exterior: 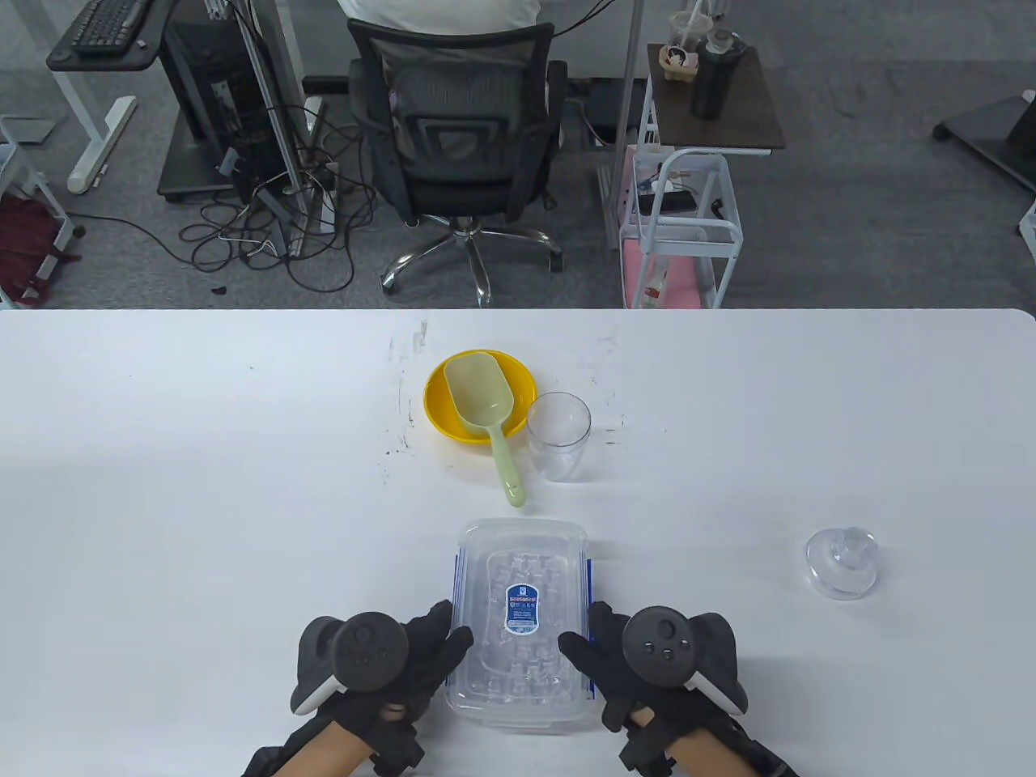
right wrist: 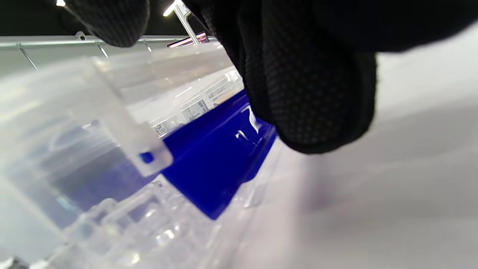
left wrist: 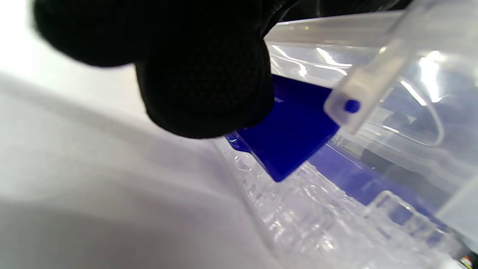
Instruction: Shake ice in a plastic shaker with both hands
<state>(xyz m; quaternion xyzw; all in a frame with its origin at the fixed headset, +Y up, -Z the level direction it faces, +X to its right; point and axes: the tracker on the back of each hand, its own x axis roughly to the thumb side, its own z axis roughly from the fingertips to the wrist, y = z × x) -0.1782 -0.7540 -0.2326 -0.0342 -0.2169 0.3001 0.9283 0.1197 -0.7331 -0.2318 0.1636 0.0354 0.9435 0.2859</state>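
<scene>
At bottom centre, the left hand [exterior: 380,660] and right hand [exterior: 647,655] flank the lidded ice box [exterior: 518,623], fingertips [left wrist: 209,93] hooked on its blue side clips [left wrist: 291,134], likely to unlatch it; the shaker cup [exterior: 558,435] waits at mid-frame.

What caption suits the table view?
Gloved left hand and right hand touch a lidded clear plastic ice box on a white table.
</scene>
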